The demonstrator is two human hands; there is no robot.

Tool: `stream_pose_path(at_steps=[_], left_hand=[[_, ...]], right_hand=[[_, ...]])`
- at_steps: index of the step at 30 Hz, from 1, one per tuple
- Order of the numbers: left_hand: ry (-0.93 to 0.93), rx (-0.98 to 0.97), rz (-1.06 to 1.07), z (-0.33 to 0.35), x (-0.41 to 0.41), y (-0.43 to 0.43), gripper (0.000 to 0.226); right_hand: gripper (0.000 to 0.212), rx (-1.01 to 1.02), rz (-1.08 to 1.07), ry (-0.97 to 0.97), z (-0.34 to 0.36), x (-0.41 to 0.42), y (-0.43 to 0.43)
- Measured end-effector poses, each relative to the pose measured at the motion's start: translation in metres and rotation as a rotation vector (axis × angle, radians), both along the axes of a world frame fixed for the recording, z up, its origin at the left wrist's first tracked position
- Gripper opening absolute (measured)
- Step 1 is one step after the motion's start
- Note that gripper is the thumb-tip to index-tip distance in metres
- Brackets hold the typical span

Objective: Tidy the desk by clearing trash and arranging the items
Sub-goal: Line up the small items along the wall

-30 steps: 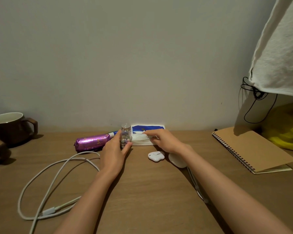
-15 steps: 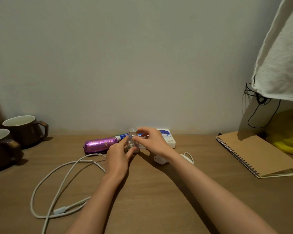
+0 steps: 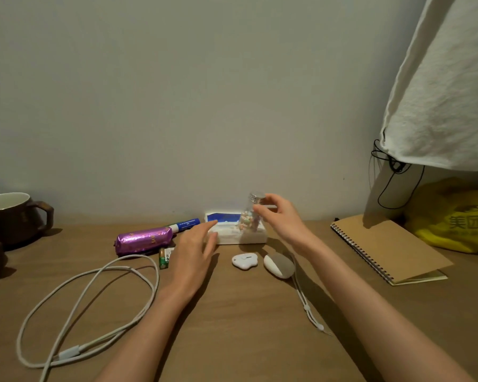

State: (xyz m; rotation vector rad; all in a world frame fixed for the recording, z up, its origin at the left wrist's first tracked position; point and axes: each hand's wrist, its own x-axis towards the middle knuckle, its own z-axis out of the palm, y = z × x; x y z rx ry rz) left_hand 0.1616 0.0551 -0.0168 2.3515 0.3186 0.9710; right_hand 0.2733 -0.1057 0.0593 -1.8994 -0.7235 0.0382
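The small glass bottle, silver-capped and filled with pastel bits, is held up by the right hand. It is pinched near the neck between the thumb and curled fingers and tilted, with the cap leaning toward one o'clock. It is seen over the far end of the white box with a blue top, which is set against the wall at twelve o'clock on the table. Whether the bottle's base touches the box cannot be told. The left hand is spread open, palm down, with the fingers straight and nothing held, and its fingertips are placed at the box's nine o'clock end. Just beside that hand, at its nine o'clock, a green battery is seen lying on the table. Beyond the battery, a purple foil roll is laid with a blue-and-white tube touching its far end. A white cable is looped at eight o'clock on the table. At the box's six o'clock a white cloud-shaped tag is found, and just beside it a white oval piece with a cord trailing toward five o'clock. A spiral notebook is placed at three o'clock, with a yellow bag behind it. Two brown mugs are parked at nine o'clock.
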Motion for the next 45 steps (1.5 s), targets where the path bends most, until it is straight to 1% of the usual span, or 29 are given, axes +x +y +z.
stream_pose_path(at_steps=[4,6,8,11,17,21,30,34,36,38,40,42,45], left_hand=[[0.12,0.163,-0.106,-0.005,0.009,-0.01,0.036],[0.205,0.233,-0.135,-0.007,0.012,-0.013,0.038],[0.279,0.266,-0.137,-0.008,0.014,-0.013,0.04],[0.32,0.262,-0.114,-0.008,0.017,-0.013,0.041],[0.326,0.23,-0.121,-0.006,0.017,-0.014,0.042],[0.32,0.211,-0.124,-0.007,0.017,-0.013,0.041],[0.32,0.209,-0.117,-0.007,0.017,-0.013,0.041],[0.265,0.211,-0.113,-0.006,0.013,-0.013,0.04],[0.21,0.2,-0.088,-0.002,0.007,-0.011,0.041],[0.138,0.192,-0.03,0.006,-0.001,-0.006,0.041],[0.067,0.191,0.065,0.018,-0.012,0.002,0.039],[0.033,0.188,0.166,0.028,-0.024,0.014,0.037],[0.095,0.188,0.287,0.029,-0.044,0.04,0.037]], right_hand=[[0.03,-0.038,-0.139,0.007,-0.008,0.023,-0.028],[0.033,-0.07,-0.191,0.008,-0.017,0.035,-0.034],[0.037,-0.097,-0.233,0.007,-0.026,0.047,-0.035],[0.037,-0.108,-0.252,0.024,-0.033,0.058,-0.03],[0.032,-0.089,-0.244,0.026,-0.034,0.074,-0.007],[0.035,-0.088,-0.241,-0.003,-0.039,0.082,0.005],[0.035,-0.048,-0.289,-0.066,-0.048,0.094,0.014],[0.044,-0.034,-0.302,-0.013,-0.048,0.091,0.011],[0.045,-0.011,-0.355,-0.066,-0.046,0.083,0.009],[0.036,0.005,-0.381,-0.2,-0.042,0.068,0.01],[0.022,-0.006,-0.27,-0.316,-0.037,0.048,0.016],[0.014,-0.07,-0.101,-0.418,-0.033,0.029,0.028],[0.016,-0.207,0.109,-0.54,-0.03,0.009,0.052]])
